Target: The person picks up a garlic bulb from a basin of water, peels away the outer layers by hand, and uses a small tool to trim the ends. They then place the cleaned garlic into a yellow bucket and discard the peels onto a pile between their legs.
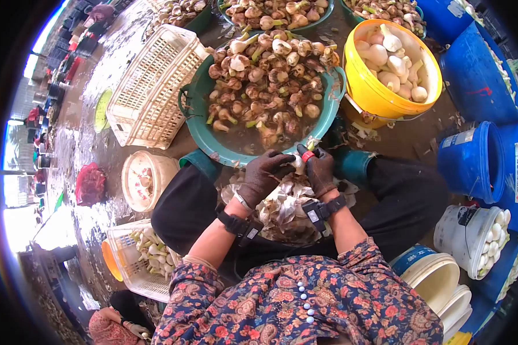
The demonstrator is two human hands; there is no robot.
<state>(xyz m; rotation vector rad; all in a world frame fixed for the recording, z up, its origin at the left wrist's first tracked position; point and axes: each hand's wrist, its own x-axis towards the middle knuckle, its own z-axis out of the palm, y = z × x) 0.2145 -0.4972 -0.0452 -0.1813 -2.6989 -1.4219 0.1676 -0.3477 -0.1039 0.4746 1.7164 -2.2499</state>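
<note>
My left hand (266, 172), in a brown glove, has its fingers closed on a pale garlic bulb (298, 164) at the near rim of a green basin (236, 158). My right hand (320, 168), also gloved, is closed against the same bulb from the other side. A red band (308, 156) and a black tip show at its thumb. A short green stem sticks up beyond the fingers. Most of the bulb is hidden by the gloves. Under both hands lies a heap of papery garlic skins (288, 213). Unpeeled garlic bulbs (259, 75) sit in brown water in the basin.
At the right of the basin stands a yellow bucket (357, 86) of peeled bulbs. Blue buckets (466, 161) and a white bucket (454, 236) of garlic line the right. Stacked crates (155, 75) and a round tub (170, 178) are left. Another person's sleeve (106, 328) shows lower left.
</note>
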